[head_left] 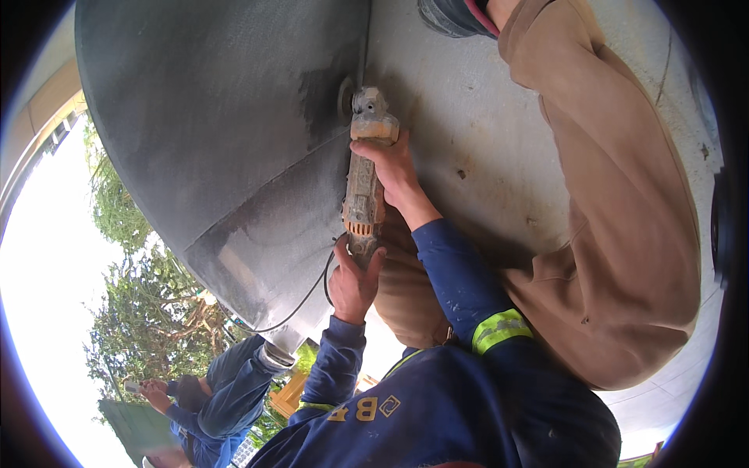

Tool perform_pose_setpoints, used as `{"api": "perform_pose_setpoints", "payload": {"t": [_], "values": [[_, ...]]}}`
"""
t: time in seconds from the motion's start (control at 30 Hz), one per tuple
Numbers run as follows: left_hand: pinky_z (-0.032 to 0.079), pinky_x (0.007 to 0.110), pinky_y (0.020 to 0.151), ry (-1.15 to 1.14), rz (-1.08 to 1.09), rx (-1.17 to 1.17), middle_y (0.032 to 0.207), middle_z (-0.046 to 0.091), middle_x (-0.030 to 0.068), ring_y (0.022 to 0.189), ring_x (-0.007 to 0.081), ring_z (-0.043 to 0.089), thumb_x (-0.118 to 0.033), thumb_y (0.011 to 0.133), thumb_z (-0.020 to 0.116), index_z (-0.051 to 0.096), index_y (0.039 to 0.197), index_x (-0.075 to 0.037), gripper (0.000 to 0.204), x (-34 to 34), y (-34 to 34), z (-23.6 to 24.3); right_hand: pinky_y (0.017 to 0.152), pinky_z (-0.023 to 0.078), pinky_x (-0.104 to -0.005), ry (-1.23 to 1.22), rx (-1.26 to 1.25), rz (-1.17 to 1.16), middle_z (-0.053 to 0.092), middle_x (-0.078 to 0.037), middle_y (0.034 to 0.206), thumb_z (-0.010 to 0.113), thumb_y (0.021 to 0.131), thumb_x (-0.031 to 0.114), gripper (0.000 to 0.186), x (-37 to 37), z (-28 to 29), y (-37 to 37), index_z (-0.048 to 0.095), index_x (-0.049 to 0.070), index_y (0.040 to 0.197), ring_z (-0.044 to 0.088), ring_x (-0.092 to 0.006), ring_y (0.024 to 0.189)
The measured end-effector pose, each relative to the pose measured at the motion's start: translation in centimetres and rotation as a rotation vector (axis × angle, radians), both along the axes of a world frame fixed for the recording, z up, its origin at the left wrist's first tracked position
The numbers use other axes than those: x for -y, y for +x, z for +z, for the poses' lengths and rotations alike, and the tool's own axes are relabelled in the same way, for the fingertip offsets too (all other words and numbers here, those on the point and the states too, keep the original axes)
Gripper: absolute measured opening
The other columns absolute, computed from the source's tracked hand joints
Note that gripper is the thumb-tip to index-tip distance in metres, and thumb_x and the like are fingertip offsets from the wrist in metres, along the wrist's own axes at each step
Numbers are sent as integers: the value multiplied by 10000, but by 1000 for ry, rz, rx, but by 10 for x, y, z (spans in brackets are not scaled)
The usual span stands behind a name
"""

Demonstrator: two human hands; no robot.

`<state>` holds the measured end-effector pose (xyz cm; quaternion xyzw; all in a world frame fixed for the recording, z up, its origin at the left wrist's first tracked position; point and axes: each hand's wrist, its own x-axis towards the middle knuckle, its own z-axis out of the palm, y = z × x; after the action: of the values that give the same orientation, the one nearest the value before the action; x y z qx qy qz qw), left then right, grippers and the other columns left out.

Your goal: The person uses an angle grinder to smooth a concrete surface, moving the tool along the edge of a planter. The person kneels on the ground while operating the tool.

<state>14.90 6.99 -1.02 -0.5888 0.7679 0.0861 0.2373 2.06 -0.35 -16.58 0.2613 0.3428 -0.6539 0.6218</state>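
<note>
A dusty, worn orange-and-grey angle grinder [361,187] lies lengthwise between my hands. My right hand [396,171] wraps around the front of its body, thumb across the casing just behind the gear head. At the rear end, my left hand [355,285] grips the narrow handle between fingers and thumb. The round disc [346,98] sits edge-on at the grinder's head, close to a dark grey curved surface [226,93]. Whether the disc touches it, I cannot tell. Darker, rubbed patches show on that surface beside the disc.
A black cord [300,303] loops from the grinder toward the lower left. My bent leg in brown trousers [624,156] and a dark boot [452,17] rest on the pale, stained surface [476,148]. At the lower left another person [226,398] squats, holding a small object, near trees [148,312].
</note>
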Motion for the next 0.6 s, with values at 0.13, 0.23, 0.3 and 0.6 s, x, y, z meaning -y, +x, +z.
{"api": "perform_pose_setpoints", "payload": {"t": [0.13, 0.23, 0.3, 0.6], "values": [[498, 509, 571, 52, 110, -14, 798, 674, 260, 715, 474, 659, -425, 892, 694, 374, 1309, -25, 660, -5, 10, 8, 751, 559, -399, 40, -40, -24, 550, -136, 1092, 795, 765, 109, 672, -4, 11, 11, 361, 6, 1268, 632, -229, 870], [499, 501, 563, 99, 102, 63, 780, 674, 234, 686, 458, 658, -429, 887, 697, 367, 1314, -23, 675, 2, 6, 7, 743, 564, -387, 46, 47, -22, 548, -135, 1093, 791, 766, 89, 666, -9, -1, 19, 353, 7, 1262, 627, -220, 892], [500, 499, 566, 112, 136, 61, 773, 671, 234, 685, 455, 657, -440, 884, 699, 366, 1316, -27, 684, 2, 8, 4, 738, 565, -383, 22, 57, -17, 547, -135, 1093, 786, 767, 75, 661, -8, -9, 22, 349, 7, 1258, 625, -215, 893], [496, 517, 578, 106, 172, 106, 792, 669, 249, 688, 465, 653, -456, 882, 698, 371, 1320, -32, 691, -3, 7, 0, 848, 523, -390, -25, 83, -2, 546, -134, 1106, 811, 744, 107, 721, -8, -5, 12, 322, -30, 1256, 580, -204, 990]]}}
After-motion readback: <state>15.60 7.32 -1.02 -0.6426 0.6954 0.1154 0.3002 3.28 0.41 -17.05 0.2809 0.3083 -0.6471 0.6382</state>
